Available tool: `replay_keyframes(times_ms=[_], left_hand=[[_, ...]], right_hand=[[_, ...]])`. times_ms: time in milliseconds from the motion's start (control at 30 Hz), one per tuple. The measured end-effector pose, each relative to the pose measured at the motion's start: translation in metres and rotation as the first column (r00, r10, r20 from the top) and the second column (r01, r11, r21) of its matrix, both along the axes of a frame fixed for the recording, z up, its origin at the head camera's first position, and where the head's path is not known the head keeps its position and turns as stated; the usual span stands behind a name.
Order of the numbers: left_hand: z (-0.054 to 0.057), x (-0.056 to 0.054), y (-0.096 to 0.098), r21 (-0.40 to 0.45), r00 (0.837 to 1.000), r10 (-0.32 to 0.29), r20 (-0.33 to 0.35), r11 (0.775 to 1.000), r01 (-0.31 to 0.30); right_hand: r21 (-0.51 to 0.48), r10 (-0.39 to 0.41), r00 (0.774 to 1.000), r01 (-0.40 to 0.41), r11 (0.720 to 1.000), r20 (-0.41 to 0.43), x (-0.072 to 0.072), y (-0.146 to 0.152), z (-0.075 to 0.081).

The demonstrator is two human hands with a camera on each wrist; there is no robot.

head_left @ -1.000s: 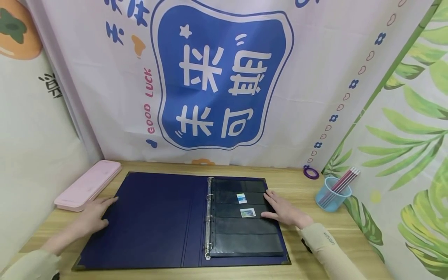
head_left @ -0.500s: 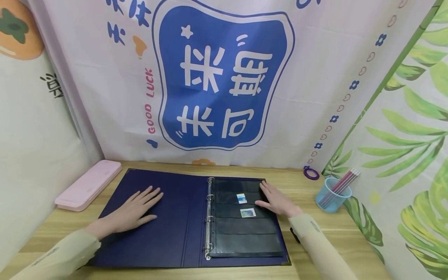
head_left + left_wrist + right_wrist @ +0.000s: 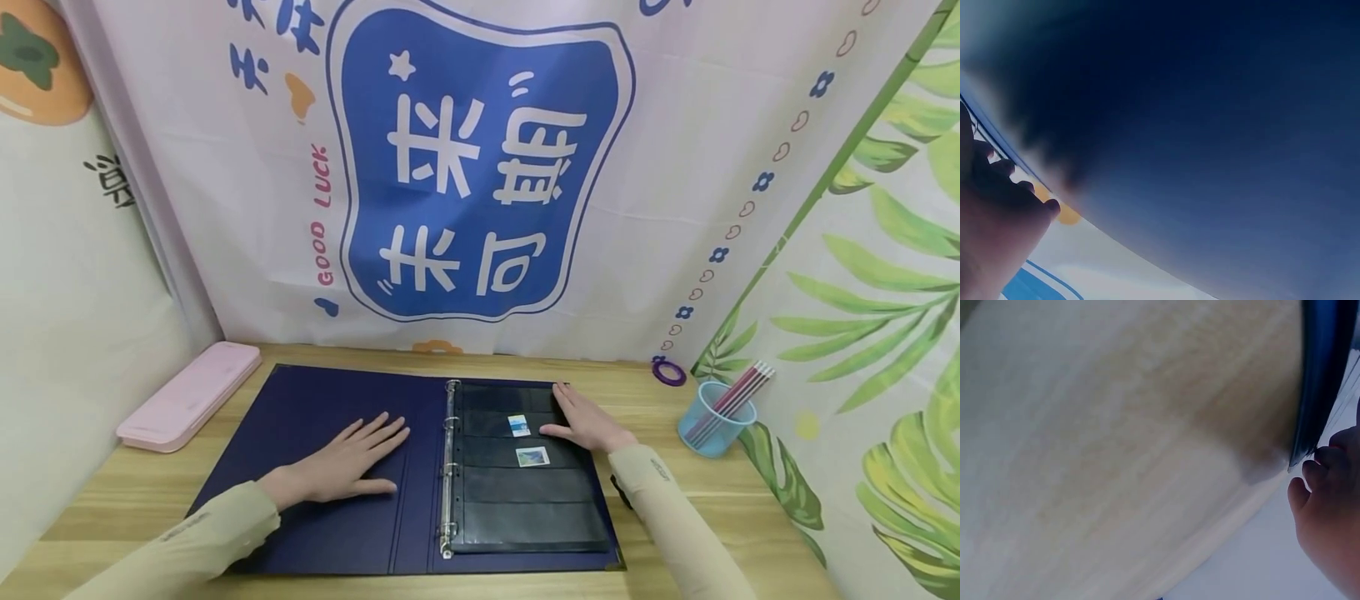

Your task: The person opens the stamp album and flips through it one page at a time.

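A dark blue ring binder (image 3: 300, 433) lies spread flat on the table. Black pocket pages (image 3: 532, 525) sit on its metal rings (image 3: 448, 468), at the right side. Two stamps show in the pockets: a blue and white stamp (image 3: 519, 426) and, below it, a green and blue stamp (image 3: 532, 457). My left hand (image 3: 345, 462), fingers straight and spread, is over the left cover near the spine; whether it touches cannot be told. My right hand (image 3: 588, 421) lies with extended fingers at the pages' upper right edge. The left wrist view shows a blurred blue surface.
At the back left lies a pink pencil case (image 3: 191, 396). A light blue mesh cup (image 3: 716, 421) with several pencils stands on the right, a purple ring (image 3: 668, 372) behind it. Wooden table (image 3: 675, 517) surrounds the binder; printed cloth hangs behind.
My left hand has moved right, from the binder's left edge across the cover toward the spine. My right hand has shifted slightly left and up along the pages' edge.
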State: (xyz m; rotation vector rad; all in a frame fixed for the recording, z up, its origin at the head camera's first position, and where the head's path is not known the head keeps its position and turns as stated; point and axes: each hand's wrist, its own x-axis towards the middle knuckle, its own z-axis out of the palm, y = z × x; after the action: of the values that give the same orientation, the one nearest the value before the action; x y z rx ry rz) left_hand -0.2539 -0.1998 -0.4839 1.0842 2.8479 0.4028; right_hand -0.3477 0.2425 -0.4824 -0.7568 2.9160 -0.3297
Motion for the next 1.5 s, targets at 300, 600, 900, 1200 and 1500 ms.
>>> replay_keyframes(times_ms=[300,600,900,1200,1500], left_hand=[[-0.003,0.001,0.010,-0.075,0.999,-0.039,-0.004,0.996,0.038],[-0.003,0.003,0.011,-0.078,0.999,-0.037,-0.005,0.996,0.036],[-0.008,0.002,0.011,-0.071,0.999,-0.033,-0.013,0.997,0.032],[-0.007,0.001,0.012,-0.065,0.999,-0.046,-0.025,0.997,0.044],[-0.007,0.001,0.012,-0.068,0.999,-0.041,-0.025,0.997,0.039]], right_hand=[[-0.039,-0.024,0.998,0.027,0.999,0.065,0.001,-0.001,-0.001],[-0.059,-0.051,0.997,0.055,0.997,0.066,-0.001,-0.002,-0.003],[-0.093,-0.082,0.993,0.090,0.992,0.079,0.000,-0.003,-0.002],[-0.176,-0.096,0.995,0.094,0.980,-0.002,0.005,-0.004,0.006],[-0.284,-0.116,0.993,0.109,0.952,-0.007,0.010,-0.003,0.007]])
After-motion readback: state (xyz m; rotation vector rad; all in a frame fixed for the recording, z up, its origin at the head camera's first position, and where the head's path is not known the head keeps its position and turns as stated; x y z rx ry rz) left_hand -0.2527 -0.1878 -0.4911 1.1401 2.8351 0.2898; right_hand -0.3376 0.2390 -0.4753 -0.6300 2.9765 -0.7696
